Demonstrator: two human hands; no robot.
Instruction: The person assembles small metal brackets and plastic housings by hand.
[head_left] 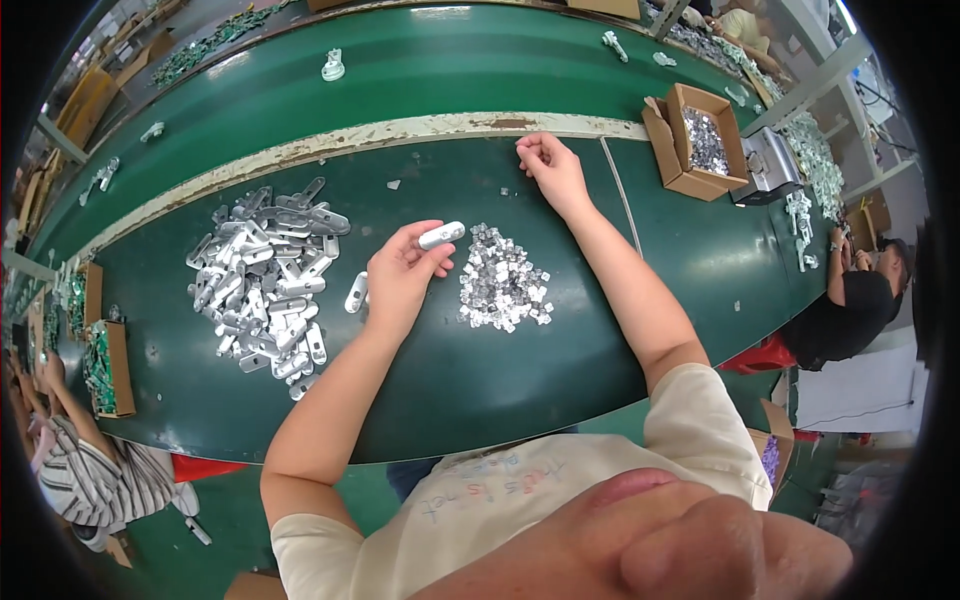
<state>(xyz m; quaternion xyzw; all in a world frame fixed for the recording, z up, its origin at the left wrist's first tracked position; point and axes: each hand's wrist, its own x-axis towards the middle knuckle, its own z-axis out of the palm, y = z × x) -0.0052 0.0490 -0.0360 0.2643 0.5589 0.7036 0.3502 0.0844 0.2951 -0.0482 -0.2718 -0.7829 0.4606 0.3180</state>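
In the middle of the green table [420, 400], my left hand [402, 268] pinches an oblong silver metal piece [442, 235] with rounded ends between thumb and fingers. My right hand [550, 168] is up near the table's far edge, fingers curled together; whatever is in them, if anything, is hidden. A tiny bit [504, 191] lies on the table just below its fingertips. Between my arms is a pile of small shiny square pieces [503, 280]. To the left spreads a large heap of similar oblong metal pieces [270, 275]. One loose piece [356, 292] rests beside my left wrist.
Beyond a worn pale rail [350, 132] runs a green conveyor belt [450, 70] carrying scattered parts. At right, an open cardboard box [690, 180] of small pieces stands by a metal device [768, 165]. Boxes of green parts [100, 370] stand left. Other people [850, 310] sit on both sides.
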